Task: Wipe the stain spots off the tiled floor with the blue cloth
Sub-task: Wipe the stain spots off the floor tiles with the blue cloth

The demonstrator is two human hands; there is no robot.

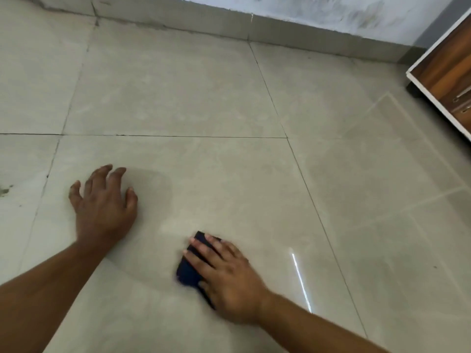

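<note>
The folded dark blue cloth (189, 270) lies flat on the pale tiled floor (204, 174) in the lower middle of the head view. My right hand (229, 278) presses down on it with fingers spread over its top, and the hand is motion-blurred. My left hand (103, 202) rests palm-down on the same tile to the left, fingers apart and holding nothing. A dark stain patch (4, 190) sits at the far left edge. A small dark speck (435, 267) marks a tile at the right.
A grey skirting (229, 29) and a scuffed white wall (331, 14) run along the back. A wooden cabinet with a white edge (448, 80) stands at the upper right on a short dark foot. Dark grout lines cross the floor.
</note>
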